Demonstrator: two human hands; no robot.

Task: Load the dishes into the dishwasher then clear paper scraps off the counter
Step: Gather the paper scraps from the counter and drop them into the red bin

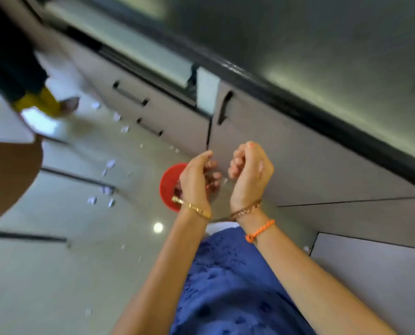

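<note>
- Paper scraps (107, 189) lie scattered on the glossy floor (56, 274), left of the hands; one pale bit shows at the far right edge of the dark surface (346, 56).
- Left hand (196, 182): fingers curled over a red bin (169, 187) on the floor; blurred, probably dropping scraps, cannot tell if anything is held.
- Right hand (250, 175): fingers curled inward, just beside the left, apparently holding nothing.
- Progress: looks like the scrap-clearing stage; the surface is mostly bare, floor scraps remain. No dishes in view; dishwasher loading cannot be confirmed.
- Room: grey cabinets (153, 110) with black handles under the surface; another person's foot (67, 106) at upper left.
</note>
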